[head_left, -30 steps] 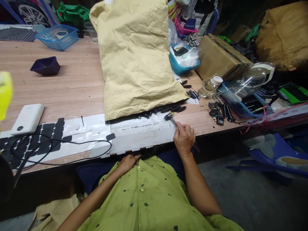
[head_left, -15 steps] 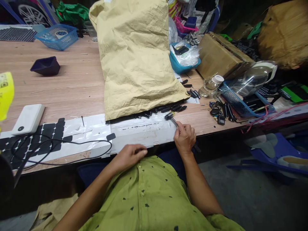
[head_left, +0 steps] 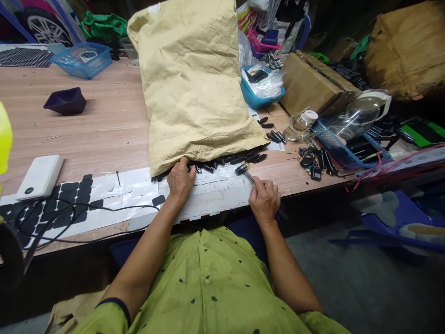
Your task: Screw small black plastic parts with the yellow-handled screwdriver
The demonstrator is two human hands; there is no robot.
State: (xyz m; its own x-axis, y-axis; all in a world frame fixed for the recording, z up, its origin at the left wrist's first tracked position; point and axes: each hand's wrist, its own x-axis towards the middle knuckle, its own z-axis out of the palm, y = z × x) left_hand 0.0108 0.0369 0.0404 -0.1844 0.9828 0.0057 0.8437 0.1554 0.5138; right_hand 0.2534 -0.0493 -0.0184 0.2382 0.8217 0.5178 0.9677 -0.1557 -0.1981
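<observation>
My left hand [head_left: 181,180] is at the lower edge of a big tan paper bag [head_left: 194,93], fingers curled at its mouth among small black pieces [head_left: 238,158]. The fingertips are partly hidden, so what they pinch cannot be made out. My right hand [head_left: 264,199] grips a small hammer [head_left: 249,175] with a metal shaft; its dark head, with a bit of yellow, is raised toward the black pieces. Beneath both lies a worn white board [head_left: 208,197] along the table's front edge.
To the left are a white power bank [head_left: 41,177], a black cable [head_left: 114,209] and a sheet of black stickers [head_left: 67,202]. On the right stand a glass jar [head_left: 299,127], keys [head_left: 309,160] and a blue basket [head_left: 342,150]. A purple tray [head_left: 65,101] sits farther back.
My left hand has moved forward from near my shirt to the bag's lower edge. The right hand still holds the hammer in nearly the same place.
</observation>
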